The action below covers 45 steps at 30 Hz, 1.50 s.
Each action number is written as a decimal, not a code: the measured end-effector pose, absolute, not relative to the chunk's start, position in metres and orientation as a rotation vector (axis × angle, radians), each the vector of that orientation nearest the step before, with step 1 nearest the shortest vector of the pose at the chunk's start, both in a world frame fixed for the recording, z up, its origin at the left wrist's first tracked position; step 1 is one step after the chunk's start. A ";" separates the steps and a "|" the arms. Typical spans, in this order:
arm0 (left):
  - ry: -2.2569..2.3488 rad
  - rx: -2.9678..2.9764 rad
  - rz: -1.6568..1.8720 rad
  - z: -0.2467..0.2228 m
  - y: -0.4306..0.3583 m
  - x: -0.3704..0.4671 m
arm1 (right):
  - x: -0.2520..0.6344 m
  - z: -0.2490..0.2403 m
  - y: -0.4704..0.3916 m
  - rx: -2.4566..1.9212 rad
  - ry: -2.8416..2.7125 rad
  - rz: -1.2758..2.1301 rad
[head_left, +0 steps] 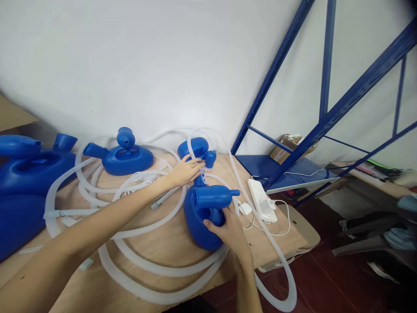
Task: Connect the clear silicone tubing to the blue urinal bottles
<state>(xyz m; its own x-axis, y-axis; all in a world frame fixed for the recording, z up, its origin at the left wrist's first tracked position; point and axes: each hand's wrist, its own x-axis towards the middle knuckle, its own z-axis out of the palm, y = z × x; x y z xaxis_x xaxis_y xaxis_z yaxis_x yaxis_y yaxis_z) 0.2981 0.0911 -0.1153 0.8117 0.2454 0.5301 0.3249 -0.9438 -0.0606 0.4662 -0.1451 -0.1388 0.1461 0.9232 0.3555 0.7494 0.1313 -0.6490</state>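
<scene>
From my seat I see the jug (196, 226), blue plastic with a rounded body, resting near the table's (280, 245) right end, neck at the far side. Its blue cap (213, 197) lies across the top, open end left, narrow spout right. Whitish tubing (163, 297) loops around.

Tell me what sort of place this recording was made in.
Probably a small workshop or storeroom, though the pictures don't settle it: a wooden table holds several blue containers and loops of pale tubing, with blue metal shelving close by.
</scene>
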 end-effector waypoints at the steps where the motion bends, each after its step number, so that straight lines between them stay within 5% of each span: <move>1: -0.484 -2.850 -0.801 -0.114 0.090 0.299 | 0.467 -0.139 -0.145 -1.659 -1.634 0.286; 24: -1.423 -2.779 -1.048 -0.089 0.140 0.291 | 0.474 -0.137 -0.144 -1.583 -1.691 0.379; 45: -1.069 -3.712 -0.595 -0.077 0.076 0.242 | 0.512 -0.153 -0.130 -1.525 -1.815 0.665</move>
